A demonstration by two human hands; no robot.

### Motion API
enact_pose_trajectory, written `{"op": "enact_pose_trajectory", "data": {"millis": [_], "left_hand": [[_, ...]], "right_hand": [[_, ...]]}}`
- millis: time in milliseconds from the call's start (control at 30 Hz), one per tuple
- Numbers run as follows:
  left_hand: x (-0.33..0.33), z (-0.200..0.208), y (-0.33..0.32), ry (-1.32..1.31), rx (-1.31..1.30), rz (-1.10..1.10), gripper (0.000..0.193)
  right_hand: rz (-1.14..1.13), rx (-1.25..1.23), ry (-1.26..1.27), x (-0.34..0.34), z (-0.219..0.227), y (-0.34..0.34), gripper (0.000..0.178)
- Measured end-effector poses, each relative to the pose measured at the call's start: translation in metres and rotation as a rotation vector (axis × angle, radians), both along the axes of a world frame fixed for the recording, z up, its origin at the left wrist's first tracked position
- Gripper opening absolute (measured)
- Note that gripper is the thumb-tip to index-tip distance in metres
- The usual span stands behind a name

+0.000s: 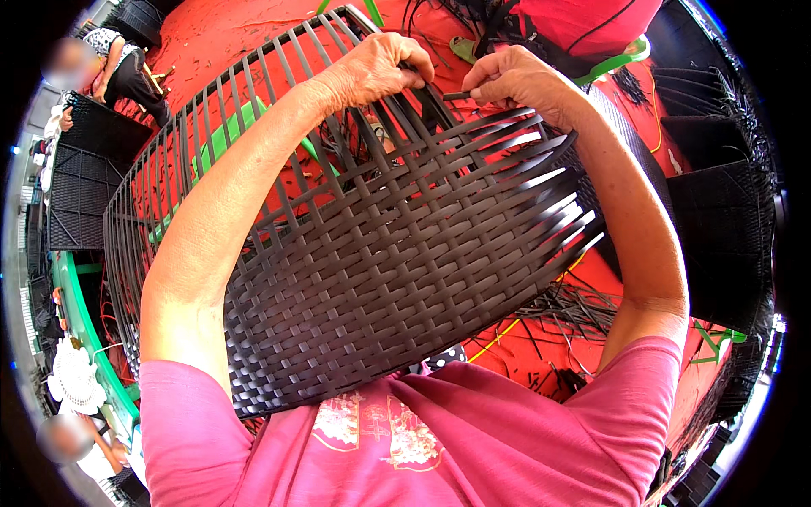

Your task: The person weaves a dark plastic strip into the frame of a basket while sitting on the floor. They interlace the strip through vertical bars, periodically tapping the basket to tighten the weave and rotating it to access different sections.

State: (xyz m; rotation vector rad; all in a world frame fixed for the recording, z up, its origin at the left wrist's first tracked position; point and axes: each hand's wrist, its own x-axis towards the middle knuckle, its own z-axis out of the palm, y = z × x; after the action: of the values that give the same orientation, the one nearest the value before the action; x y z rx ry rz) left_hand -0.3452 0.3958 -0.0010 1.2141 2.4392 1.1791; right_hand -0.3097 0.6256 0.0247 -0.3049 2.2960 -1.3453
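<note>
A dark brown wicker panel (372, 262) lies across my lap, its near part closely woven from flat strips. Toward the far left only parallel bare slats (253, 72) run across its frame. Loose strip ends (553, 198) fan out past the panel's right edge. My left hand (380, 72) is at the far edge, its fingers curled and closed at the frame; what they grip is hidden. To the right of it, my right hand (519, 84) pinches the end of a dark flat strip (457, 95) between thumb and fingers.
Red sheeting (190, 42) covers the floor, with strip scraps (574, 308) strewn on it. A green stool (236, 127) shows behind the slats. Dark woven pieces (710, 228) stand at the right. A person in red (583, 25) sits ahead; another person (118, 68) sits far left.
</note>
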Motion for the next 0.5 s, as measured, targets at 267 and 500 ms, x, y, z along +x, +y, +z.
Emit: {"op": "enact_pose_trajectory", "data": {"millis": [267, 500], "left_hand": [[0.01, -0.008, 0.005, 0.31, 0.085, 0.034, 0.007], [0.014, -0.013, 0.004, 0.431, 0.133, 0.072, 0.006]], "right_hand": [[0.001, -0.207, -0.115, -0.002, -0.017, 0.014, 0.016], [-0.013, -0.217, -0.168, 0.006, -0.017, 0.007, 0.015]]}}
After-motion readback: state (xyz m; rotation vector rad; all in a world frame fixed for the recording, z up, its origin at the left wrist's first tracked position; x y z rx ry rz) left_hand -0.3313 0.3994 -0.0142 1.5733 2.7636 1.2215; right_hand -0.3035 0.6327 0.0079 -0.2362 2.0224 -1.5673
